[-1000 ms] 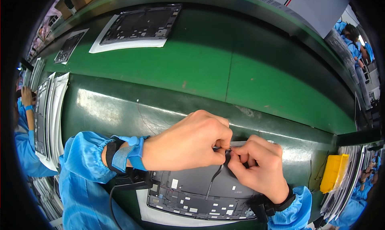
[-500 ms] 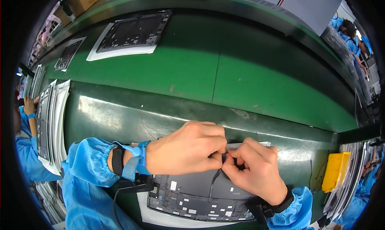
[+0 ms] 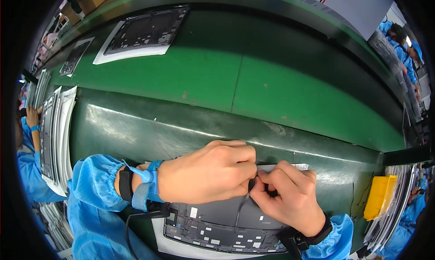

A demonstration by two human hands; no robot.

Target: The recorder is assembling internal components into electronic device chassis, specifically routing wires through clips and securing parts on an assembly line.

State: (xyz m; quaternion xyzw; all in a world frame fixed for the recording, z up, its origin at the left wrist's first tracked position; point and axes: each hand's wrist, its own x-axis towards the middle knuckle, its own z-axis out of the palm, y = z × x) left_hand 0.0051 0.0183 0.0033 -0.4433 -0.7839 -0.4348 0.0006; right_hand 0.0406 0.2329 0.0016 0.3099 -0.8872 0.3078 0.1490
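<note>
Both my hands meet over the far part of a dark flat device panel [image 3: 213,214], which has several small white patches and lies on a white sheet [image 3: 174,247]. A thin black cable [image 3: 240,210] runs up the panel into the gap between my fingertips, where its end is hidden. My left hand [image 3: 213,171], palm down, has its fingers curled and pinched at the cable. Facing it, my right hand [image 3: 287,194] pinches with thumb and index finger at the same spot. A blue wrist strap [image 3: 152,180] circles my left wrist.
A yellow bin [image 3: 379,197] stands by stacked sheets at the right. More panels stand stacked at the left [image 3: 56,137]. On the green bench [image 3: 276,97] farther off, another panel [image 3: 147,29] lies on a white sheet. A co-worker's hand [image 3: 32,117] shows at the far left.
The view has shifted slightly. My hands keep pinching at the same place on the panel, with the right fingers moved only a little.
</note>
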